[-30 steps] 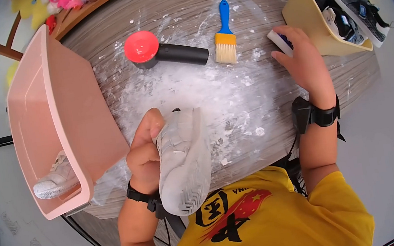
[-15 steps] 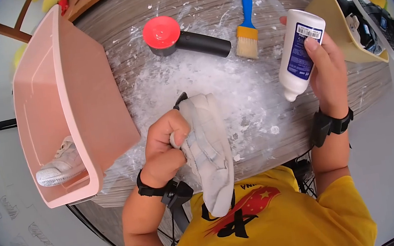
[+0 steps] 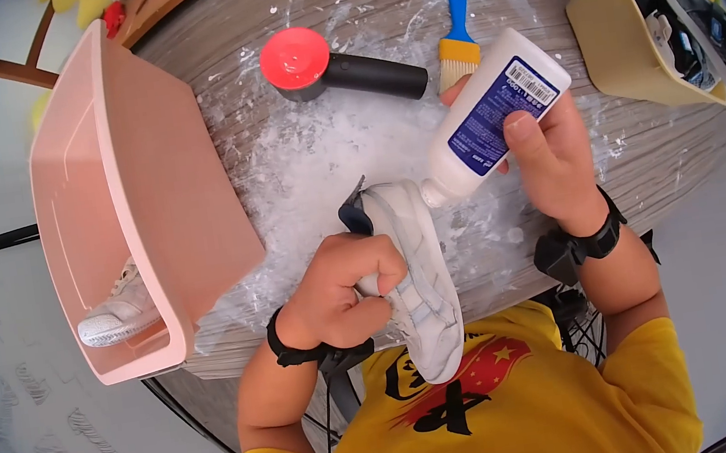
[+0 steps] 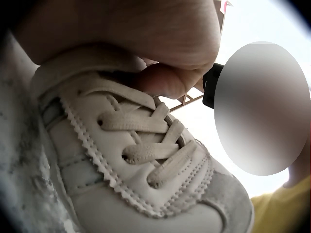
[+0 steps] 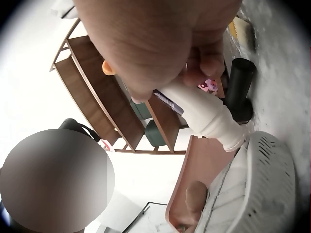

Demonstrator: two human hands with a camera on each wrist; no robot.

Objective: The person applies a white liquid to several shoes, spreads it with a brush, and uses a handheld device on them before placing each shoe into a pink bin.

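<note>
White bottle (image 3: 499,108) in right hand (image 3: 556,160) touches one shoe (image 3: 424,273) in left hand (image 3: 339,289)

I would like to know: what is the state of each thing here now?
White shoe: laced, gripped by the left hand.
Bottle: tipped, narrow end down at the white shoe, gripped by the right hand.
Brush: lying down, partly hidden.
Black-handled tool: lying down; on or off, cannot tell.
Pink bin: open, another shoe inside.
Yellow bin: open, holding shoes.
Table: streaked white.
</note>
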